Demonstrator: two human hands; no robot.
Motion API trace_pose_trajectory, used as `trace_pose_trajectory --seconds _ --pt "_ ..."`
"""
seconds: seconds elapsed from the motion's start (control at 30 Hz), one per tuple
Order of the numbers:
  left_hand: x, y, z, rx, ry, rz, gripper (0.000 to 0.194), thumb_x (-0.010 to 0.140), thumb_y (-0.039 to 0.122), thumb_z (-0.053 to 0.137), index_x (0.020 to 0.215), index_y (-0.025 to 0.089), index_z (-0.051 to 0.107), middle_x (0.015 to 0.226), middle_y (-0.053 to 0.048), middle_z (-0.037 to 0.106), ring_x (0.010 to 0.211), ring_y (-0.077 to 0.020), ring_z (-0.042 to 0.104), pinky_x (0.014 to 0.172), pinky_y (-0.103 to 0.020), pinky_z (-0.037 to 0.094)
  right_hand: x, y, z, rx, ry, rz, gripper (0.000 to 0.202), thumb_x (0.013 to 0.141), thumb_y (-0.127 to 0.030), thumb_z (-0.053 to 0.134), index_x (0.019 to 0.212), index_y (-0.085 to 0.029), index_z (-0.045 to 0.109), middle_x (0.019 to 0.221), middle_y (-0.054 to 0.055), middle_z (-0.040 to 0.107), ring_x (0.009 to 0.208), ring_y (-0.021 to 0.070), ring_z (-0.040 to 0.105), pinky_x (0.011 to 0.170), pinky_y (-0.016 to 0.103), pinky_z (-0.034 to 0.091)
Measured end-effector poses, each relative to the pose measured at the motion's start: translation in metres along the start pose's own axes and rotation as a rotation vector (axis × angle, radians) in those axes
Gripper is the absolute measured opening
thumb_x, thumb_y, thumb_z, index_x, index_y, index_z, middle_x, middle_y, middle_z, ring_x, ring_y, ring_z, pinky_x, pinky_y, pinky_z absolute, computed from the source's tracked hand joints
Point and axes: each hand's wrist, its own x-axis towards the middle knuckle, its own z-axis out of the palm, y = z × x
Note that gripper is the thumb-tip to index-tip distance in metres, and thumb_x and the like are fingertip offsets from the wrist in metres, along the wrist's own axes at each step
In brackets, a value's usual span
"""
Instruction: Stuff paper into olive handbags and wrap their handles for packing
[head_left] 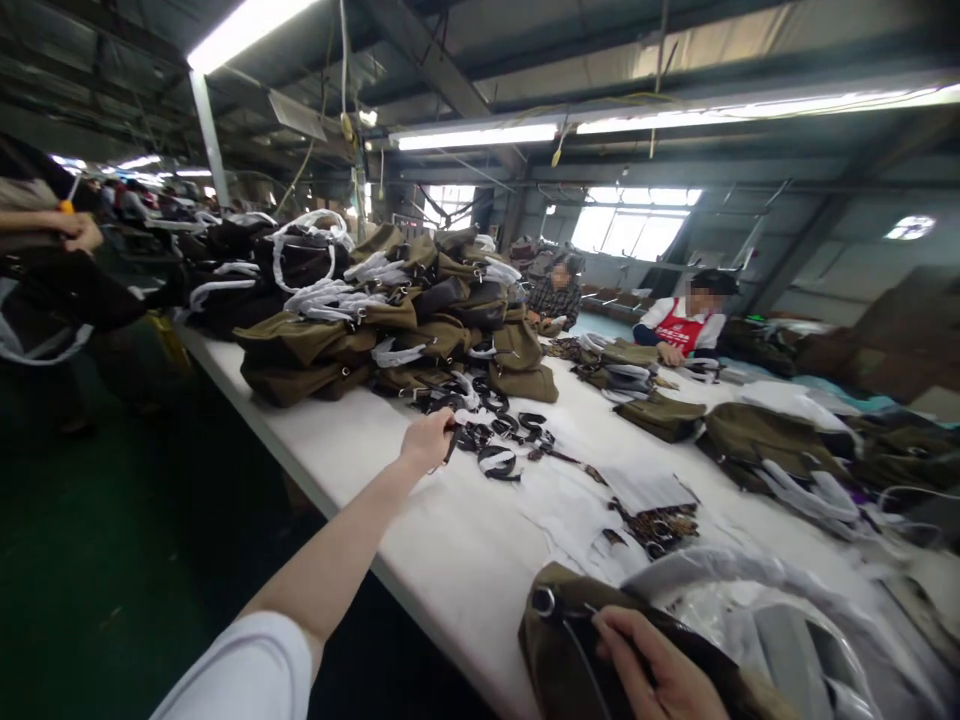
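My left hand [427, 440] stretches far across the table, fingers closed round a black strap [451, 446] that hangs below them. Just beyond it lies a loose heap of coiled black straps [506, 430], some with white wrapping. Close to me at the lower right is an olive-green bag [551, 625] with a metal ring at its corner and a wrapped white handle [720, 562]. At the bag's top edge my right hand [652, 665] pinches it beside a small shiny metal piece. Part of that hand's grip is hidden.
Olive bags [307, 350] with white-wrapped handles are piled high on the white table [457, 540]. Brown patterned pieces [660, 525] lie mid-table. More bags [772, 440] are at right. Two people work at the far side; another person's hands [79, 232] hold a dark bag at left.
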Motion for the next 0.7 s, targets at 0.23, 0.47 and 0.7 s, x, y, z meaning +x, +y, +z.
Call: trace_pose_trajectory --seconds 0.23,0.47,0.7 --pt "-0.105 0.009 0.060 -0.116 -0.299 0.338 0.010 0.077 0.018 0.064 0.083 0.025 0.069 0.091 0.000 0.071 0.092 -0.0206 0.065 0.087 -0.027 0.046 -0.004 -0.018 0.002 -0.013 0.006 0.105 0.033 0.088 -0.046 0.046 0.091 -0.021 0.068 0.084 0.006 0.073 0.076 0.0209 0.068 0.074 0.029 0.056" --pt "-0.152 -0.022 0.067 -0.165 -0.215 0.235 0.030 0.087 0.013 0.046 0.109 0.019 0.065 0.112 -0.006 0.066 0.100 -0.0166 0.060 0.090 -0.027 0.047 0.002 -0.015 0.002 -0.021 -0.043 0.093 0.034 0.087 -0.046 0.046 0.092 -0.020 0.068 0.089 0.008 0.072 0.079 0.0226 0.066 0.078 0.033 0.053" --pt "-0.176 -0.025 0.058 -0.086 -0.173 0.123 0.008 0.078 0.020 0.062 0.083 0.018 0.067 0.101 -0.010 0.065 0.105 -0.0263 0.057 0.096 -0.038 0.041 0.004 -0.023 -0.003 0.070 -0.059 0.120 0.032 0.088 -0.047 0.046 0.085 -0.021 0.063 0.069 0.002 0.063 0.067 0.0184 0.059 0.067 0.028 0.047"
